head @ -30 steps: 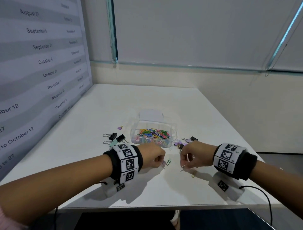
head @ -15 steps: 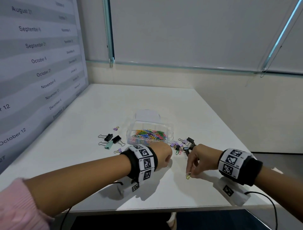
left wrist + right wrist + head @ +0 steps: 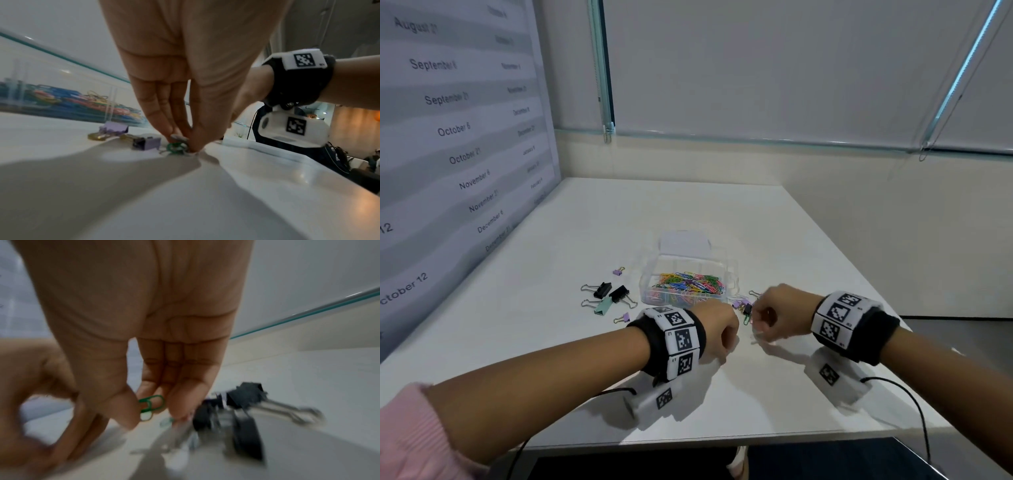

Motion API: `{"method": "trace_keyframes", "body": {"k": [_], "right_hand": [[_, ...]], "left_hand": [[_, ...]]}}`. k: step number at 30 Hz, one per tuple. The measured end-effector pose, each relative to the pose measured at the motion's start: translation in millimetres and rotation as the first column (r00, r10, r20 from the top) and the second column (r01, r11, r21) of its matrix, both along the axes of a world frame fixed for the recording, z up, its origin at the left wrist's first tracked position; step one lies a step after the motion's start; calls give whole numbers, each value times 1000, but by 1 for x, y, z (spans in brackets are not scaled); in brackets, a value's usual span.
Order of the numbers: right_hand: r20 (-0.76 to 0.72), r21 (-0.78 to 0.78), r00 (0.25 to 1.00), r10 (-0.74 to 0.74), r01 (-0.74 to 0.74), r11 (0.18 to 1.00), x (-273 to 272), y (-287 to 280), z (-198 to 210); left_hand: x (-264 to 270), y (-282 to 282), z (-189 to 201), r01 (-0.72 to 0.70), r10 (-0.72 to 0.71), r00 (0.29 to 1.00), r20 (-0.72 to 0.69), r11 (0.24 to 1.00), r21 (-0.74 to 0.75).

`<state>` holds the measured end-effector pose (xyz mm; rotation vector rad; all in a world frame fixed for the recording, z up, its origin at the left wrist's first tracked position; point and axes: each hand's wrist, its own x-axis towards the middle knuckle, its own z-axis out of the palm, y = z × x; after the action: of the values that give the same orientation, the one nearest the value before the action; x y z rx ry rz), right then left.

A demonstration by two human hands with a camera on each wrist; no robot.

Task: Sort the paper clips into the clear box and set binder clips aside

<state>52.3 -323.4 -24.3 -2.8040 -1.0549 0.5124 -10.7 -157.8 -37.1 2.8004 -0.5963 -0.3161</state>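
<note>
The clear box [image 3: 649, 291] stands mid-table, full of coloured paper clips [image 3: 688, 286]. My left hand [image 3: 734, 327] is just in front of its right corner. In the left wrist view its fingertips [image 3: 194, 145] pinch a green paper clip [image 3: 174, 147] that lies on the table beside purple binder clips [image 3: 147, 142]. My right hand [image 3: 758, 317] faces it closely. The blurred right wrist view shows its thumb and fingers pinching green paper clips [image 3: 151, 404] just above the table, next to black binder clips [image 3: 246, 395].
To the left of the box lie black [image 3: 602, 290], mint [image 3: 602, 307] and small purple binder clips [image 3: 618, 271]. The box lid [image 3: 685, 240] lies behind it. A small heap of binder clips [image 3: 743, 306] sits at the box's right. A wall poster borders the table's left edge.
Both hands have moved forward, away from the near edge, to the heap of clips right of the box. The right hand has come off the table with its clip.
</note>
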Motion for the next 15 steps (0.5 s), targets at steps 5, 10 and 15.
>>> {"method": "trace_keyframes", "body": {"k": [5,10,15], "right_hand": [[116,268,988,-100,65,961,29,32,28],[113,399,975,-193,134,907,41,52,30],[155,261,967,-204,159,952,37,34,21]], "left_hand": [[-6,3,-1,-5,5,1000,9,1000,-1],[-7,10,0,12,-14,998,-64,999,-29],[-5,21,-1,1,-6,997,-78,998,-57]]}}
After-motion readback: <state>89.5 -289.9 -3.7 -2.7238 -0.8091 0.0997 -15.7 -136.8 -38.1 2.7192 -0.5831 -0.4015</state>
